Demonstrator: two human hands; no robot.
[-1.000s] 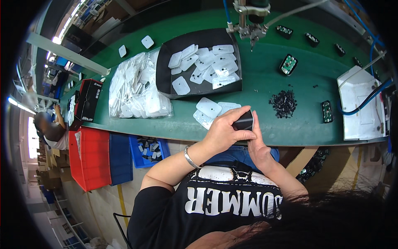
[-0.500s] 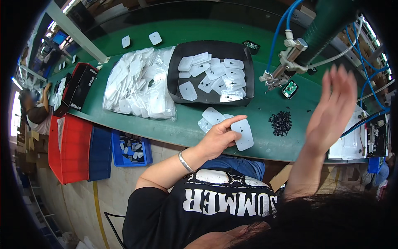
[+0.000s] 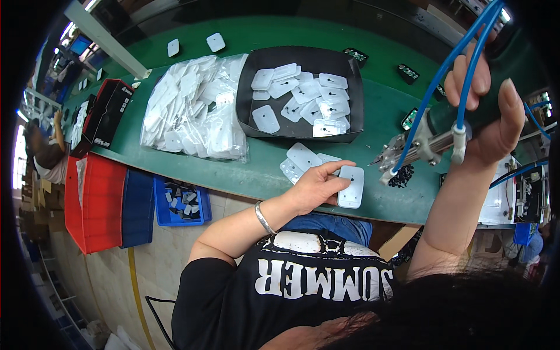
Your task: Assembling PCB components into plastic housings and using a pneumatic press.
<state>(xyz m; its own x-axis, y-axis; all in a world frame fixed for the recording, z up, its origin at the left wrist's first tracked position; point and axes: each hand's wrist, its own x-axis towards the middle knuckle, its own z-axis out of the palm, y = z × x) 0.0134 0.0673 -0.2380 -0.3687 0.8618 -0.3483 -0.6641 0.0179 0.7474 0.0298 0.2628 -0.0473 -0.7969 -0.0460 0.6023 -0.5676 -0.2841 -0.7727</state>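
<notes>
My left hand (image 3: 318, 189) pinches a white plastic cover plate (image 3: 353, 195) with rounded corners and a dark mark near its middle. It holds the plate above the bench's near edge. To its left lie a few more white plates (image 3: 303, 156). On the right, my right hand (image 3: 493, 140) is wrapped round the dark green body of an air tool with a metal nozzle (image 3: 429, 143) and blue hoses. The nozzle's tip points left, above and beyond the held plate. A pile of small black parts (image 3: 402, 177) is partly hidden behind the nozzle.
A black tray (image 3: 244, 116) of white plates stands on the green bench (image 3: 221, 174), beside a clear bag (image 3: 186, 111) full of them. Black housings with circuit boards (image 3: 408, 73) lie farther back. Left are red (image 3: 96, 204) and blue bins; a person sits at far left.
My right hand has come to the air tool and grips it; the tool has swung down and nearer. The plate in my left hand has shifted slightly right and tilted differently.
</notes>
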